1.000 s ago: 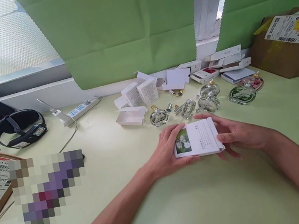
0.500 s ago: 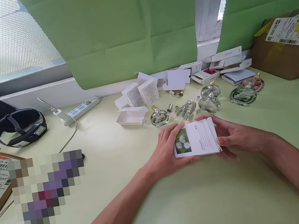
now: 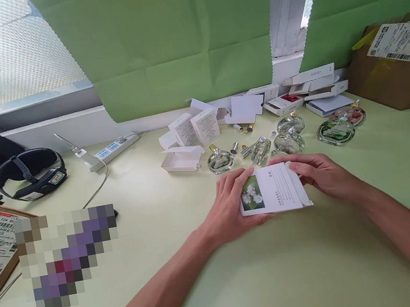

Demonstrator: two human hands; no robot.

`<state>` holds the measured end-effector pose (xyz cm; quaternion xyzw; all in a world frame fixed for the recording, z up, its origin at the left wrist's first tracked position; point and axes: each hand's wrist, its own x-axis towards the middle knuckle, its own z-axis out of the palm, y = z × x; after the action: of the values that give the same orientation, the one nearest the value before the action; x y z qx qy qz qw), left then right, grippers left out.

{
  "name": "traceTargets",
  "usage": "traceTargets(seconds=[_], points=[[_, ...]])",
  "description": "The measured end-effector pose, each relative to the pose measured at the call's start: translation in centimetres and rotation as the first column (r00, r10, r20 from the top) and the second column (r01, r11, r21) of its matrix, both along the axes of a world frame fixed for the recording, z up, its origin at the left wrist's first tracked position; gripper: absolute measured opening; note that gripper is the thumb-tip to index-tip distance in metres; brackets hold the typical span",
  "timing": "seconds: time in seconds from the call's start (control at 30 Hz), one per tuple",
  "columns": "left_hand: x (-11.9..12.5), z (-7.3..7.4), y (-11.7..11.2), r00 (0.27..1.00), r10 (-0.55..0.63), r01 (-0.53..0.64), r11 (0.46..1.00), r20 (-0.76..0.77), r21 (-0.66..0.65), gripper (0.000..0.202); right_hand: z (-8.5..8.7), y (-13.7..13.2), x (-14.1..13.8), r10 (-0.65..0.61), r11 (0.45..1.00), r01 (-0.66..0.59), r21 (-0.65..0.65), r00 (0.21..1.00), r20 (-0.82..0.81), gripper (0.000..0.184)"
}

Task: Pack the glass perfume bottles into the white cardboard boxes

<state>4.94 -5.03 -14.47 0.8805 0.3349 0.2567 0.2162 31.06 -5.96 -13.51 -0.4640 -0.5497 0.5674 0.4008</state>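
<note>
White carton [image 3: 277, 191]: it is between the two hands, with the flower picture facing up; whether it touches the pale green surface [image 3: 251, 283], I cannot tell.
Left hand [image 3: 225, 208]: grasping the carton around its picture end, the thumb along the near edge; this grip seems to keep the carton steady and to leave the other end accessible.
End flap [image 3: 298, 184]: at the right end of the carton, standing a little outward.
Right hand [image 3: 321, 172]: its thumb is at the far corner near the flap, probably to control it; some fingers are hidden, so I cannot tell if they pinch.
Glass perfume bottles [image 3: 220, 161]: they stand or lie beyond the hands, perhaps so as to be within reach and not disturb the work.
Cartons at the back [image 3: 206, 127]: gathered by the window wall, maybe to save room in front.
</note>
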Motion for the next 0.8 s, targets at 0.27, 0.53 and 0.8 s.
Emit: traceTargets(seconds=[0.27, 0.53, 0.8], points=[[0.0, 0.0, 0.0, 1.0, -0.001, 0.001, 1.0, 0.004, -0.026, 0.094, 0.6, -0.3, -0.3, -0.015, 0.997, 0.005, 0.077, 0.992, 0.128, 0.033], [0.1, 0.3, -0.2, 0.996, -0.037, 0.04, 0.999, -0.086, 0.027, 0.093, 0.8, -0.5, -0.7, 0.006, 0.994, -0.025, 0.103, 0.984, 0.178, 0.029], [0.2, 0.6, -0.4, 0.993, -0.086, 0.091, 0.994, -0.078, 0.054, 0.094, 0.7, -0.9, -1.5, 0.048, 0.998, -0.048, -0.026, 0.999, 0.009, 0.028]])
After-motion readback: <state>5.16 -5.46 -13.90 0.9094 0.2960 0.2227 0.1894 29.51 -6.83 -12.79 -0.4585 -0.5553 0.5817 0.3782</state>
